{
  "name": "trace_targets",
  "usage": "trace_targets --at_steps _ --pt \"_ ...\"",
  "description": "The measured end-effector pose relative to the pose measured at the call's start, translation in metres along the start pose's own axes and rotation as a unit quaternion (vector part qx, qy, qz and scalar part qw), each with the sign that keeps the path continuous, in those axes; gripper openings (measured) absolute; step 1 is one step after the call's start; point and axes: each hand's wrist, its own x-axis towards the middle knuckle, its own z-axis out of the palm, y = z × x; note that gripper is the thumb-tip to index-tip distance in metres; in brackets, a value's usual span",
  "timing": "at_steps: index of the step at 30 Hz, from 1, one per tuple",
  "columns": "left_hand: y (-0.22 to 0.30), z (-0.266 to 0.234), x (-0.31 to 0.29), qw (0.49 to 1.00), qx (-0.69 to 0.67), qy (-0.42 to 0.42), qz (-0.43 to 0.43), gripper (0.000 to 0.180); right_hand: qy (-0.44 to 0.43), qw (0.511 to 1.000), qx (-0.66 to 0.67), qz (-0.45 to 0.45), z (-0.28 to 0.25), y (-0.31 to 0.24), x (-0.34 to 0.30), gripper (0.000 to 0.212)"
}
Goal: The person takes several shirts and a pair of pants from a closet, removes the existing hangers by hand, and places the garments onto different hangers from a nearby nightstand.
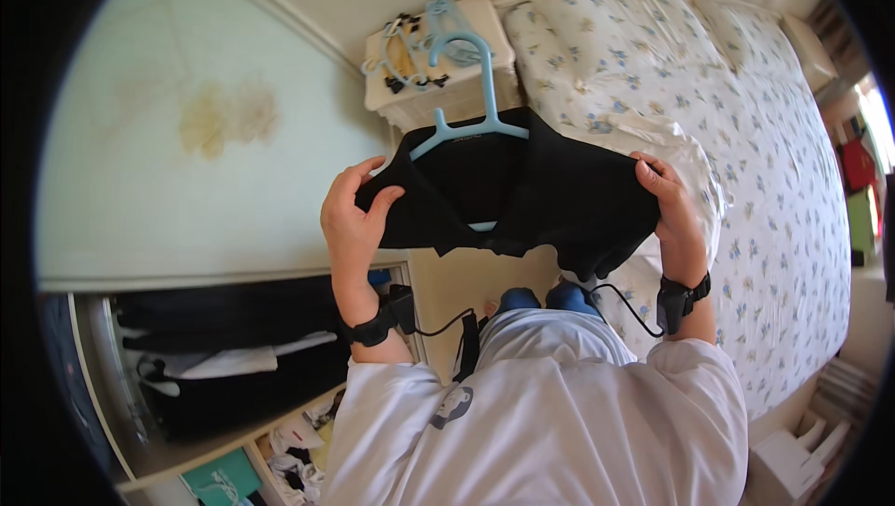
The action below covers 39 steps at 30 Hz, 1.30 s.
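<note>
Between my two hands a black collared garment (587, 180) hangs spread out in front of me. A light blue plastic clothes hanger (488, 86) is inside it, with its hook sticking up above the collar and part of its lower bar showing in the neck opening. My left hand (354, 203) grips the garment's left shoulder, thumb in front. At the other shoulder my right hand (667, 194) is closed on the cloth, thumb on top and the other fingers partly hidden behind.
Beyond the hanger stands a white nightstand (378, 86) with more hangers on it. A bed with a flowered sheet (764, 226) fills the right, a crumpled white cloth (685, 156) near its edge. At lower left is a wardrobe with dark hanging clothes (233, 319) and a teal box (222, 476).
</note>
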Motion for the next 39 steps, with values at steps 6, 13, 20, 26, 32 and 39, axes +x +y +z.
trace_targets --at_steps 6,13,20,26,32,39 --pt "-0.048 -0.099 -0.059 0.984 0.057 0.16 -0.053 0.016 -0.176 0.959 -0.184 -0.12 0.114 0.014 0.009 0.029" --pt "-0.085 -0.173 -0.125 0.931 0.169 0.322 0.032 0.013 -0.324 0.818 -0.436 -0.187 0.212 0.04 -0.042 0.019" --pt "-0.109 -0.219 -0.184 0.903 0.248 0.35 -0.003 0.013 -0.327 0.705 -0.519 -0.357 0.298 0.113 -0.055 0.019" --pt "-0.125 -0.252 -0.199 0.906 0.25 0.342 0.005 0.016 -0.439 0.703 -0.47 -0.304 0.339 0.148 -0.053 0.014" --pt "-0.152 -0.262 -0.191 0.922 0.21 0.326 0.012 0.021 -0.641 0.655 -0.394 -0.073 0.342 0.139 -0.045 0.028" --pt "-0.177 -0.279 -0.161 0.93 0.166 0.328 0.005 0.019 -0.648 0.736 -0.18 0.072 0.372 0.116 -0.04 0.058"
